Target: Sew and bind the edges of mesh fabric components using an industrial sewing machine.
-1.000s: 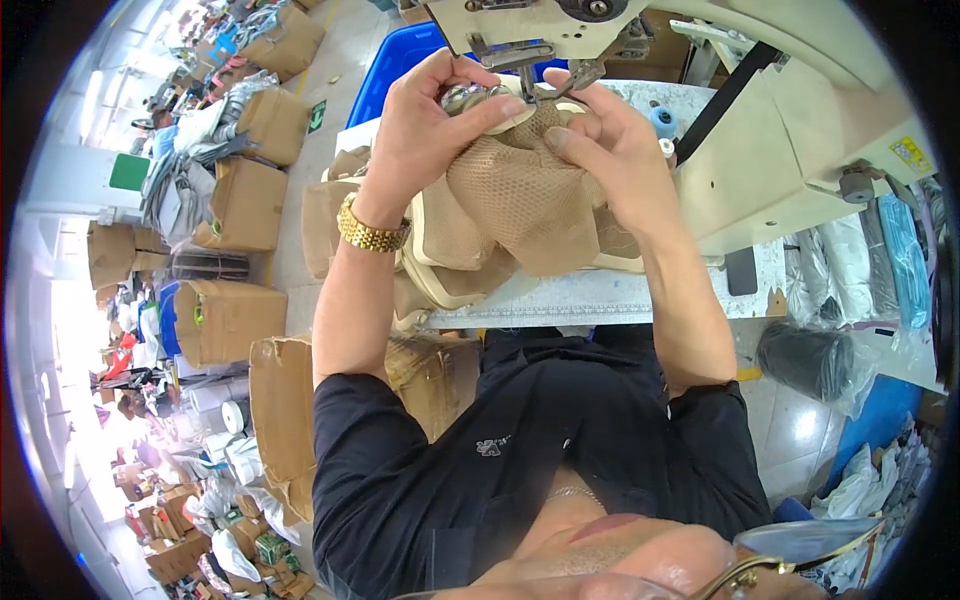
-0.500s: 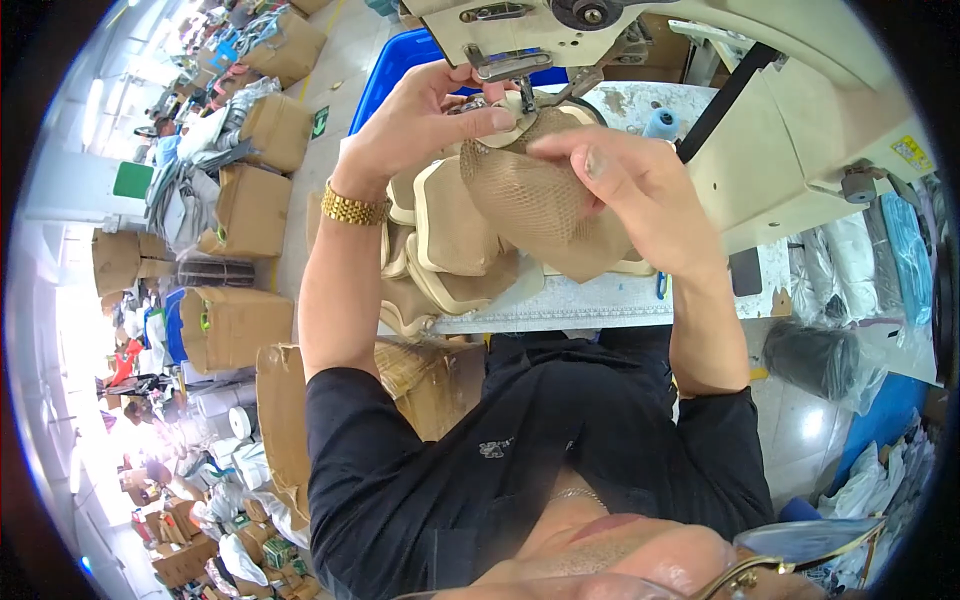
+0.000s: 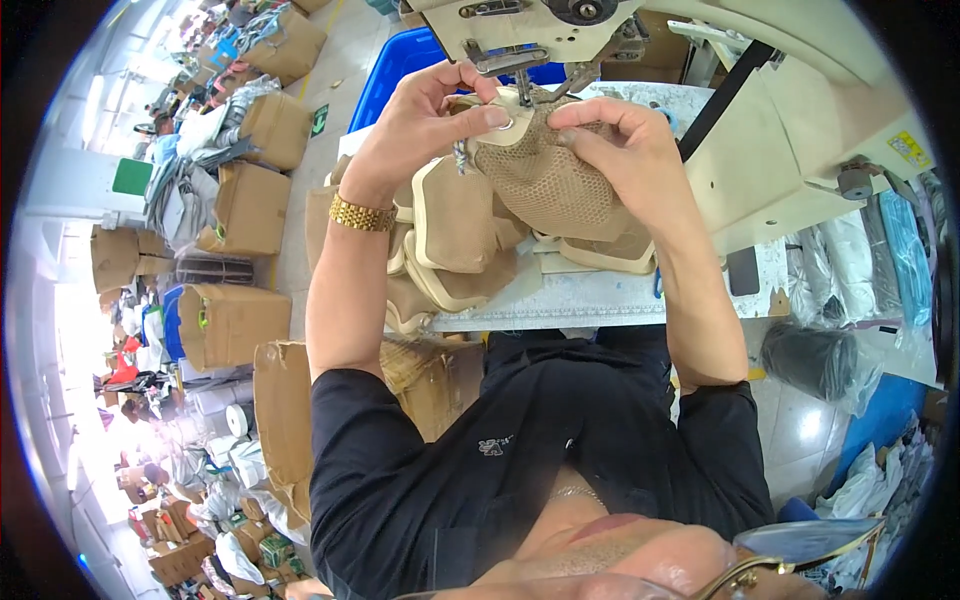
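Note:
A tan mesh shoe upper (image 3: pixel 545 180) is held up under the head of a cream sewing machine (image 3: pixel 560 25). My left hand (image 3: pixel 430 125), with a gold watch at the wrist, pinches its left edge. Fingers of my right hand (image 3: pixel 625 150) grip its top right edge. Below the hands, several beige padded upper pieces (image 3: pixel 455 235) lie stacked on the white work table (image 3: pixel 560 305).
A blue plastic crate (image 3: pixel 400 75) stands behind the table at the left. Cardboard boxes (image 3: pixel 235 320) and piles of material fill the floor on the left. The sewing machine's body (image 3: pixel 790 150) extends right. Bagged goods (image 3: pixel 830 360) sit at the right.
Both hands have lifted the mesh upper higher, bringing it closer under the sewing machine head; the stack of beige pieces below is more exposed.

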Motion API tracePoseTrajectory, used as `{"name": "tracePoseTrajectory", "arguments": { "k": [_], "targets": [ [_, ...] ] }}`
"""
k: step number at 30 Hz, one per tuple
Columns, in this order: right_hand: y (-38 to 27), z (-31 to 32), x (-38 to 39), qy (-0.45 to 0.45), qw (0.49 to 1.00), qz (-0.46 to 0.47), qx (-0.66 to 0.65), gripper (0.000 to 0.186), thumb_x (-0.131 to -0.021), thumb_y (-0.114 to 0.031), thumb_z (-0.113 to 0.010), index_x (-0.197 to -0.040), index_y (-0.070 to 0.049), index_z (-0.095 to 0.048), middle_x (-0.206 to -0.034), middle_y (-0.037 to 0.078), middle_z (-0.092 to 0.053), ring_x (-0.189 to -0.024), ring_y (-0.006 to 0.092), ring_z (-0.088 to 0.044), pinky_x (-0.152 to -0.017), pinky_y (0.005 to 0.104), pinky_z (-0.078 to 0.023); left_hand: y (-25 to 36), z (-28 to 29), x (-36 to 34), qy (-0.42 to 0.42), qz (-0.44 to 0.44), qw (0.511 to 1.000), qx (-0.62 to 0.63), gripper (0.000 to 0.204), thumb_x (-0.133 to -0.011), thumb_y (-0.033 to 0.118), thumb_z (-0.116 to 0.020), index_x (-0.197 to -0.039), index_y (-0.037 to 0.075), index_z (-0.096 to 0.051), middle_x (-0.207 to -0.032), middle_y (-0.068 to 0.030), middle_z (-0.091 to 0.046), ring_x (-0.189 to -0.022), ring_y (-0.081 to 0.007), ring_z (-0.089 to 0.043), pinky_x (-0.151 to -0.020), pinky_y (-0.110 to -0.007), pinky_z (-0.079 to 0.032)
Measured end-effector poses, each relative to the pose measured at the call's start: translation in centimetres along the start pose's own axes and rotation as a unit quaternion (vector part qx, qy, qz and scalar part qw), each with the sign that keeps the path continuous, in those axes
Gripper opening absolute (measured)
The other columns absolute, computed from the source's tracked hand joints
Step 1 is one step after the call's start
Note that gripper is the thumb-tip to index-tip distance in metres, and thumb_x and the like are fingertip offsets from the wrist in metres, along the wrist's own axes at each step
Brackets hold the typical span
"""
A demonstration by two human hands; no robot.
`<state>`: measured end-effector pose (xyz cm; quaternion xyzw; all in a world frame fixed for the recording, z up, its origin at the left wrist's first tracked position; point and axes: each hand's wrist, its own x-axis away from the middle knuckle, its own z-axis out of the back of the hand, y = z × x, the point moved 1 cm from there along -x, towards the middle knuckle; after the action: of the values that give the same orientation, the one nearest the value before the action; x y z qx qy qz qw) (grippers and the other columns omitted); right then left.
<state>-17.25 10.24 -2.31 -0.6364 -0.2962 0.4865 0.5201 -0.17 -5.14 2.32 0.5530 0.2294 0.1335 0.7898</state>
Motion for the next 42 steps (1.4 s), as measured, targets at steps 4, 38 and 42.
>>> {"name": "tracePoseTrajectory", "arguments": {
  "k": [4,38,42],
  "targets": [
    [-0.2,-0.3,0.3,0.007,1.0,0.01,-0.009,0.019,-0.082,-0.008,-0.066,-0.099,-0.001,-0.072,-0.094,0.003,-0.071,-0.081,0.0081,-0.063,-0.076,0.0232,-0.05,-0.2,0.1,-0.1,0.002,-0.007,1.0,0.023,0.019,-0.084,0.009,-0.077,-0.095,0.003,-0.063,-0.101,0.0011,-0.062,-0.087,-0.0042,-0.057,-0.078,-0.021,-0.049],
    [0.5,0.1,-2.7,-0.052,0.993,0.056,-0.086,0.023,-0.085,0.002,-0.058,-0.104,0.001,-0.071,-0.102,0.005,-0.071,-0.092,0.0097,-0.063,-0.085,0.0245,-0.05,-1.1,-2.3,1.0,0.144,-0.082,0.986,-0.019,0.02,-0.083,0.007,-0.076,-0.094,0.002,-0.06,-0.099,-0.0019,-0.06,-0.087,-0.0071,-0.059,-0.075,-0.022,-0.053],
    [0.5,0.2,-3.1,-0.055,0.992,0.064,-0.095,0.017,-0.087,-0.002,-0.061,-0.1,0.002,-0.071,-0.099,0.004,-0.071,-0.089,0.009,-0.062,-0.082,0.0237,-0.05,-1.7,-2.3,1.0,0.183,-0.064,0.979,-0.065,0.022,-0.081,0.01,-0.078,-0.092,0.002,-0.061,-0.099,-0.0023,-0.061,-0.088,-0.0081,-0.059,-0.075,-0.023,-0.052]
  ]
}}
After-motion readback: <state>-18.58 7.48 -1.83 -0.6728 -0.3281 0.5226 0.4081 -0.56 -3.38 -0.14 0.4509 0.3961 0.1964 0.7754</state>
